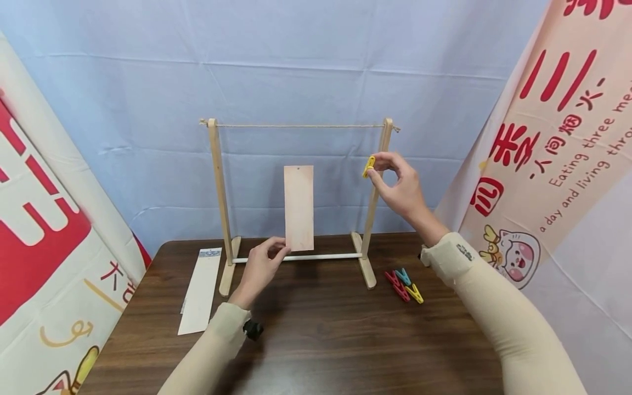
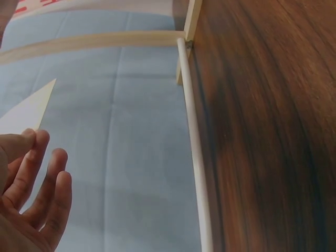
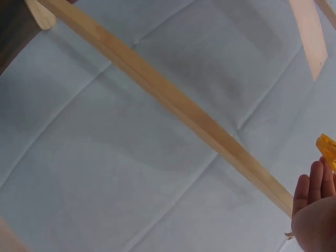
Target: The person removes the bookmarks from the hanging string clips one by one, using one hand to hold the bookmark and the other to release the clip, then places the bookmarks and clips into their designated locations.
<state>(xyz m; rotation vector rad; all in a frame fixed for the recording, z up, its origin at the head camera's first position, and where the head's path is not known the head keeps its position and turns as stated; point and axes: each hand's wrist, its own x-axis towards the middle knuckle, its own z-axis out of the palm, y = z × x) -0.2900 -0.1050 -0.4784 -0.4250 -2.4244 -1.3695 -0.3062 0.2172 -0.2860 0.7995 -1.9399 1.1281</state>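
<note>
In the head view my left hand point(image 1: 264, 266) pinches the lower left corner of an upright pale pink paper strip point(image 1: 299, 208). A small hole shows near the strip's top edge. Thumb and forefinger grip that corner in the left wrist view too, while the other fingers of the left hand point(image 2: 37, 189) stay loose. Beside the rack's right post, my right hand point(image 1: 402, 186) holds a yellow clothespin point(image 1: 369, 166) between thumb and fingertips. At the right wrist view's edge, only part of that yellow clothespin point(image 3: 327, 149) shows.
A wooden rack point(image 1: 220, 192) with a string point(image 1: 301, 126) across its top and a white bar point(image 1: 321, 256) low down stands at the table's back. White paper strips point(image 1: 199, 293) lie at left. Several red, blue and yellow clothespins point(image 1: 404, 285) lie at right.
</note>
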